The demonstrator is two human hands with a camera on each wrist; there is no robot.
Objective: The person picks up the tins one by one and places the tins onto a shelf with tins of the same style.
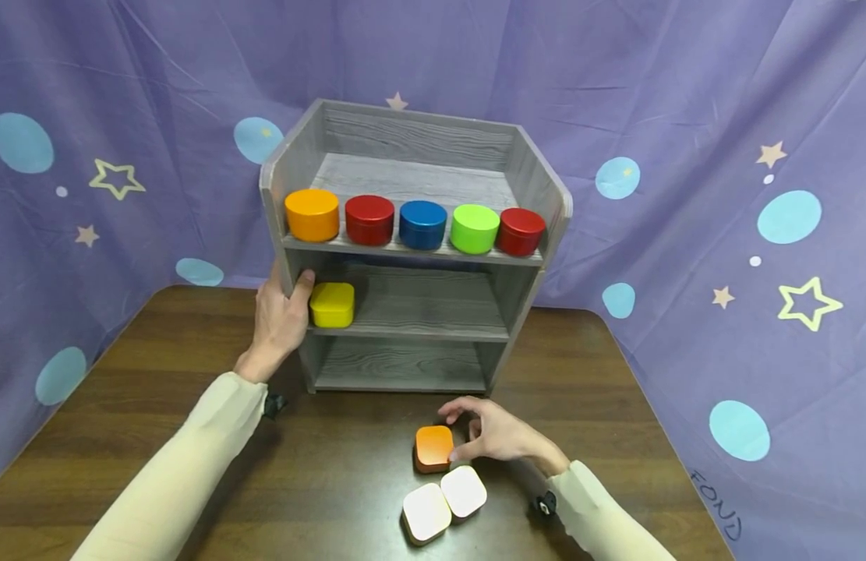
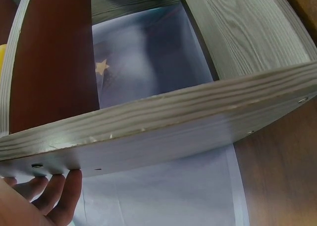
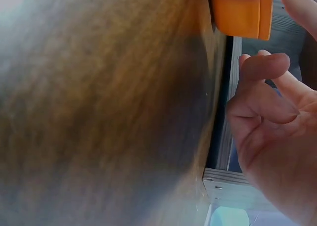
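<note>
My left hand [image 1: 281, 315] grips the left side panel of a small grey wooden shelf [image 1: 397, 335], thumb on the inner side and fingers against the outer face. In the left wrist view, fingertips [image 2: 72, 181] press that outer face. Right beside the thumb, a yellow rounded-square tin [image 1: 332, 305] sits on the middle tier. My right hand [image 1: 499, 432] reaches around an orange rounded-square tin [image 1: 434, 446] on the table, thumb right at its near right corner, other fingers bent beyond it. The right wrist view shows a gap between these bent fingers [image 3: 267, 67] and the orange tin [image 3: 242, 13].
Two white-topped rounded-square tins [image 1: 427, 513] lie side by side on the wooden table [image 1: 334, 483], nearer than the orange one. Along the top tier's front edge stand several round tins: orange [image 1: 312, 216], red [image 1: 369, 220], blue [image 1: 422, 225], green [image 1: 475, 229] and another red.
</note>
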